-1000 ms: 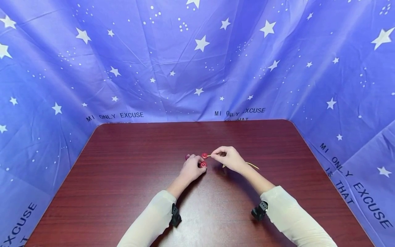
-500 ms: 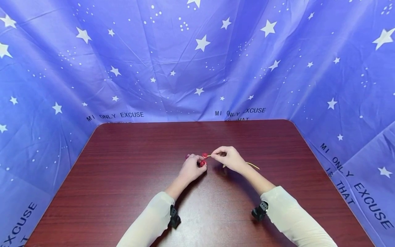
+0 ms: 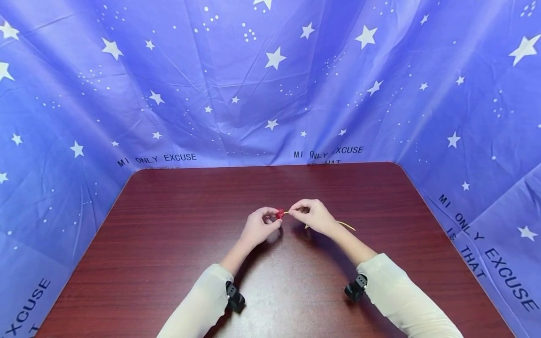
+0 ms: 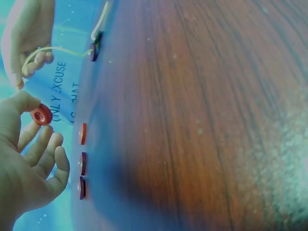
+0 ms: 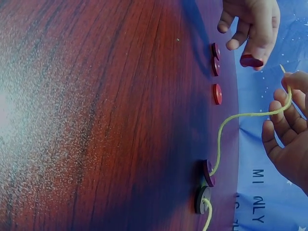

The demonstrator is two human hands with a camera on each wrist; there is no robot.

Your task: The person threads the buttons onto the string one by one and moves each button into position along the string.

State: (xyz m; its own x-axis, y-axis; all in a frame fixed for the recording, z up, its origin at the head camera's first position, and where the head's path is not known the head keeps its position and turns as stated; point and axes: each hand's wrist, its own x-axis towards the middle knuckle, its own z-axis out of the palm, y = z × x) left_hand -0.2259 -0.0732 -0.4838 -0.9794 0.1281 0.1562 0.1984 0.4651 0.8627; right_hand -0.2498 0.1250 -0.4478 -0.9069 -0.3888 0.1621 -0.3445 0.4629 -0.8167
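Note:
My left hand pinches a round red button between thumb and index finger, above the table. Its other fingers are loosely bent. Facing it, my right hand pinches a thin yellow cord near its tip, and a short end sticks out toward the button. In the right wrist view the cord tip points up close to the red button, with a gap between them. Further down, the cord runs to a purple button and a dark grey button, both standing near the tabletop below my right hand.
Several loose buttons lie on the table below my left hand: a bright red button and two darker ones, one a dark red button. The brown wooden table is backed by a blue star-patterned cloth.
My left hand has picked a red button up off the table and raised it toward the cord tip. The right hand stays nearly still, holding the cord.

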